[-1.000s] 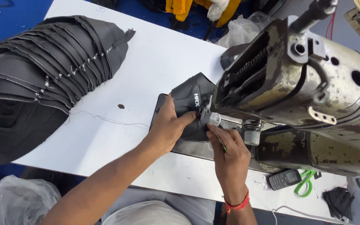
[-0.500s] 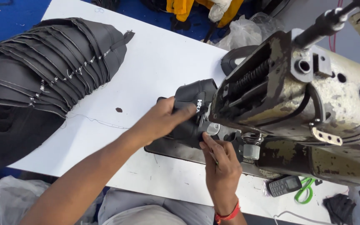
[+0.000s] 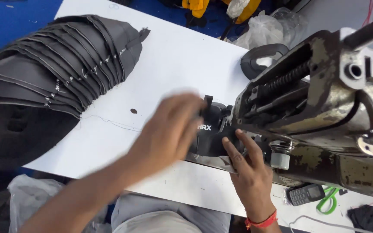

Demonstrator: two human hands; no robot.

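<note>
The left hand (image 3: 169, 131) is blurred with motion and now covers more of the black piece (image 3: 210, 136) than it did half a second ago, when it lay flat on the piece's near edge. It has slid toward the machine (image 3: 324, 112), palm down and fingers spread, pressing on the piece rather than gripping it. The right hand (image 3: 249, 170) has barely shifted: its fingers lie extended on the piece's right edge, just under the machine head, beside the small metal roller (image 3: 279, 159). It presses flat as well, closed on nothing.

The piece itself sits on the machine bed, its far end tucked under the head, a touch deeper than a second ago. That suggests, as a judgement, that the piece is being fed or turned under the needle area, with both hands steering it.

The stack (image 3: 57, 86) of similar black pieces lies unchanged on the white surface (image 3: 173, 64), well apart to the left. A phone (image 3: 306, 194) and green scissors (image 3: 329, 203) rest near the right wrist, which wears a red band (image 3: 262, 222).
</note>
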